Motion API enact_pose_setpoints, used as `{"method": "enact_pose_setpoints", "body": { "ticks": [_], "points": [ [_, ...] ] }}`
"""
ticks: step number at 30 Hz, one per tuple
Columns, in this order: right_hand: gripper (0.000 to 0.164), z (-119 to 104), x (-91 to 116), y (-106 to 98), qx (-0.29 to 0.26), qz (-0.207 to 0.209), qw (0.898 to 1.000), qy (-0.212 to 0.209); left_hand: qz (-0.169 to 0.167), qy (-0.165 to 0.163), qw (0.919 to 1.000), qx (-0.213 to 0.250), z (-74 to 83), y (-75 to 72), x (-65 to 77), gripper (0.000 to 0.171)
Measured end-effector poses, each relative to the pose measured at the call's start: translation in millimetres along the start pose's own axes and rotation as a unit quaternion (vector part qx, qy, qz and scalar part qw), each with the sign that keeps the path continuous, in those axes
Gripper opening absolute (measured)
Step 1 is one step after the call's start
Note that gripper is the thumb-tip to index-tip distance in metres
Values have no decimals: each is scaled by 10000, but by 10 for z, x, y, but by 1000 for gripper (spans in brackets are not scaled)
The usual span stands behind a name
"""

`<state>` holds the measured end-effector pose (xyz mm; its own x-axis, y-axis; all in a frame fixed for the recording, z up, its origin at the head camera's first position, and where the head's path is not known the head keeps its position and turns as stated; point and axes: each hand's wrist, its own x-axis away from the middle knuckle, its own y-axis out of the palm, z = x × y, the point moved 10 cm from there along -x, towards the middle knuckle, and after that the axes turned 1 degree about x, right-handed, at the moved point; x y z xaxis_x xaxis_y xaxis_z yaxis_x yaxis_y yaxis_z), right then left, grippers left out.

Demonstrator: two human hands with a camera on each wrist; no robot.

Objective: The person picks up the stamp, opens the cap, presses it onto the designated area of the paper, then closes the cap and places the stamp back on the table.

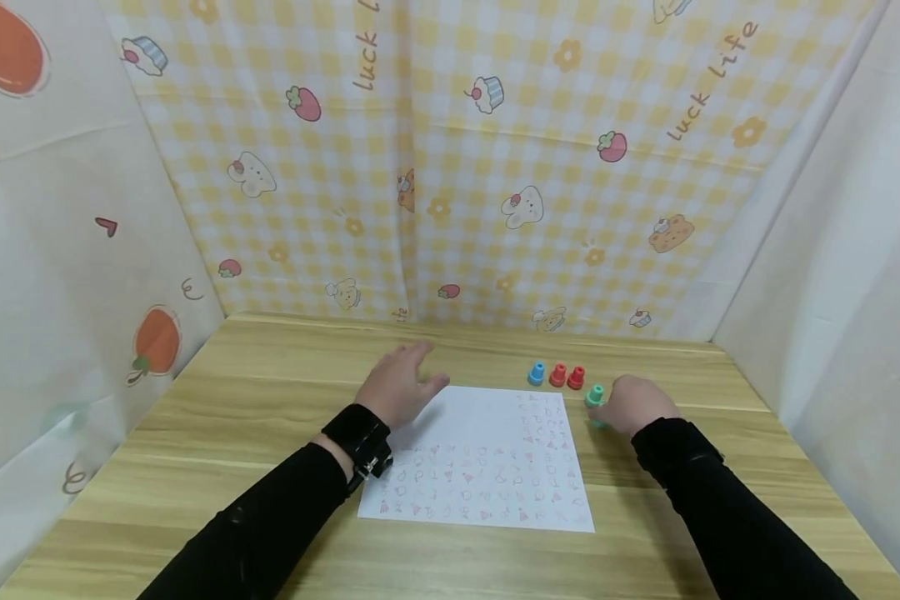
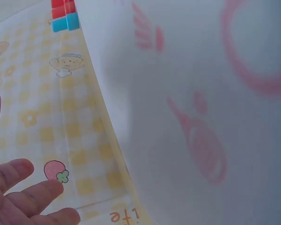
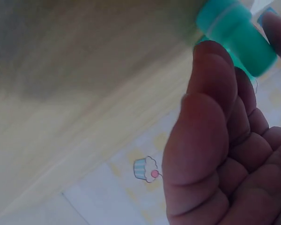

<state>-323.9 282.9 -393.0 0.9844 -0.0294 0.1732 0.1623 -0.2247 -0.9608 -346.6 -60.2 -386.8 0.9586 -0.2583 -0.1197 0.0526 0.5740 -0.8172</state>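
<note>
My right hand (image 1: 636,406) is at the right of the paper, its thumb and curled fingers around a green stamp (image 3: 243,42) in the right wrist view. A second green stamp (image 1: 595,394) stands just behind that hand's fingertips. Over the upper left corner of the white paper (image 1: 480,412) is my left hand (image 1: 400,386), with fingers spread and nothing in them. Pink-red printed marks (image 2: 203,145) fill the paper's lower half and right side. Its upper middle is white.
A blue stamp (image 1: 536,373) and two red stamps (image 1: 567,377) stand in a row behind the paper's right corner. The wooden table (image 1: 270,367) meets a yellow checked cloth (image 1: 465,242) at the back and white cloths (image 1: 855,250) at both sides.
</note>
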Motion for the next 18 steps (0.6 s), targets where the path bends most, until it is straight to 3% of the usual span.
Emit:
{"method": "enact_pose_setpoints", "body": {
  "ticks": [7,12,15,18],
  "points": [
    [40,-76,76,-59,-217,5,9997,-143,-158,-41,9996,241,43,45,73,69],
    [36,-404,212,-230,-970,308,9924,-695,-377,-2,9989,271,144,6,155,63],
    [30,-701,290,-209,-1929,177,9752,-1073,-495,161,9977,428,285,-23,225,61],
    [25,-1021,347,-108,-3060,-205,9424,-1334,-684,429,9937,777,488,16,289,62]
  ]
}}
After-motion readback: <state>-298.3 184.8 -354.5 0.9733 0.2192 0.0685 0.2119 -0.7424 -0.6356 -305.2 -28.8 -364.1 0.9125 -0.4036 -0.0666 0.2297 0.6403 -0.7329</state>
